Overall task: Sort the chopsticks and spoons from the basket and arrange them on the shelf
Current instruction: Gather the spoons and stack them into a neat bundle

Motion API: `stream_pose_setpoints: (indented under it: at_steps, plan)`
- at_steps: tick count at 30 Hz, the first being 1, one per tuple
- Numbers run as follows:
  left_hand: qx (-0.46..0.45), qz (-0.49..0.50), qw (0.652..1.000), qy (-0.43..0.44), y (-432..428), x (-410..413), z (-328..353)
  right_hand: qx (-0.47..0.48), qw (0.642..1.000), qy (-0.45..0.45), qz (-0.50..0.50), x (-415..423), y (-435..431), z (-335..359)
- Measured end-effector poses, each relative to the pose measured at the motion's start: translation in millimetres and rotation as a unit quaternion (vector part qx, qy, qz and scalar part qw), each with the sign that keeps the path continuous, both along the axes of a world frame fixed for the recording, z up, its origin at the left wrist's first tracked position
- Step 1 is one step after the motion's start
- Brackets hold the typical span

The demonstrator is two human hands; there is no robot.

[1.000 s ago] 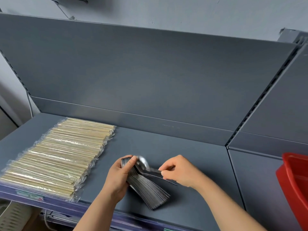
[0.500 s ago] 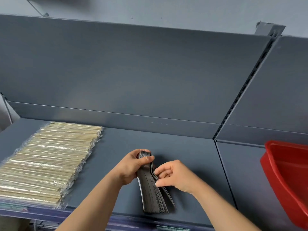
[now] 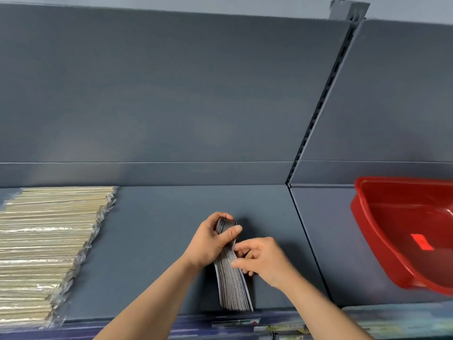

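A tight stack of dark metal spoons stands on edge on the grey shelf, handles toward me and reaching the front lip. My left hand grips the bowl end of the stack, thumb across its top. My right hand pinches the right side of the stack at its middle. A wide row of wrapped chopsticks lies flat on the shelf to the left. The red basket sits on the adjoining shelf section at the right and looks empty apart from a red label.
The shelf's grey back panel rises behind the work area. A slotted upright divides the two shelf sections. A price strip runs along the front edge.
A loose spoon held by my right hand a second ago is now in the stack. The stack has turned to point straight at me, and the view has shifted right, showing more of the basket.
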State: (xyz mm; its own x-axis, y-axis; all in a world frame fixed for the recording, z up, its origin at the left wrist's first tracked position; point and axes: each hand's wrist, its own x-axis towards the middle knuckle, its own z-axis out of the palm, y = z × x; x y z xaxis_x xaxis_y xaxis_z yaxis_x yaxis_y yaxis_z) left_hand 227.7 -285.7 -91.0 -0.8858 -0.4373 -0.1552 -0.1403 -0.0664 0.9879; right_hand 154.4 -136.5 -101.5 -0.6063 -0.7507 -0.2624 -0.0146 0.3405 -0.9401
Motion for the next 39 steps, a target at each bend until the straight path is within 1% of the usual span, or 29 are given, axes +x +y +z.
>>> stream_pose_setpoints:
  at_steps: [3, 6, 9, 11, 13, 16, 20, 24, 29, 33, 39]
  plan:
    - [-0.091, 0.010, 0.996, 0.010, 7, 2, -10, -0.003, 1.000, 0.018, 0.009, -1, 5, -1]
    - [-0.162, 0.025, 0.986, 0.019, 10, 3, -15, -0.006, 0.999, 0.049, 0.023, -4, 7, 0]
    - [-0.270, 0.044, 0.962, -0.008, 6, 3, -19, -0.005, 0.996, 0.086, 0.037, -5, 6, -3]
    - [-0.294, 0.048, 0.954, -0.019, 5, 4, -20, 0.002, 0.992, 0.115, 0.048, -5, 6, -6]
    - [-0.340, 0.042, 0.939, -0.029, 5, 4, -21, 0.011, 0.988, 0.142, 0.054, -5, 8, -10]
    - [-0.391, 0.037, 0.920, -0.024, 5, 6, -22, 0.008, 0.985, 0.164, 0.046, -3, 11, -12]
    - [-0.395, 0.021, 0.918, -0.042, 4, 7, -20, -0.011, 0.979, 0.199, 0.049, 0, 13, -11]
    - [-0.408, -0.023, 0.911, -0.053, 1, 9, -17, -0.017, 0.960, 0.272, 0.056, 3, 18, -11]
    - [-0.387, -0.069, 0.917, -0.067, -7, 16, -16, -0.017, 0.941, 0.335, 0.048, 9, 23, -11]
    - [-0.357, -0.079, 0.928, -0.067, -11, 21, -14, -0.009, 0.938, 0.345, 0.039, 14, 26, -10]
    - [-0.320, -0.058, 0.943, -0.067, -14, 30, -13, 0.011, 0.936, 0.352, 0.027, 17, 28, -6]
